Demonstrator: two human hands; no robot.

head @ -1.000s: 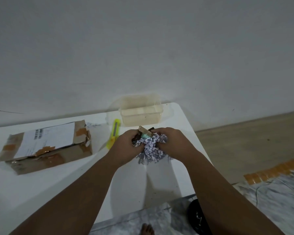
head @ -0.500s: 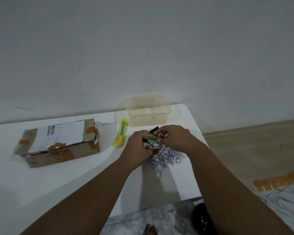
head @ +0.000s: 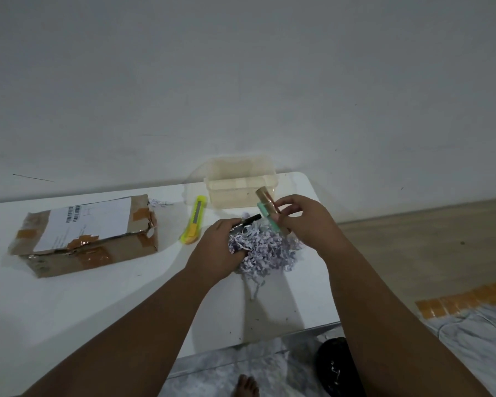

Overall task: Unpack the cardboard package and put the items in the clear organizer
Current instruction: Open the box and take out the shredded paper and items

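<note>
On the bench, nearest, the shredded paper lies heaped; the left hand presses into it, closed around a black pen. Just beyond the heap, the right hand pinches two tubes, gold and green. Behind them stands the clear organizer. That loose two-tube pinch could drop one short of it.

Dim, flat light; soft forearm shadows on the table; slight blur, perhaps wide-angle bending at edges.
</note>
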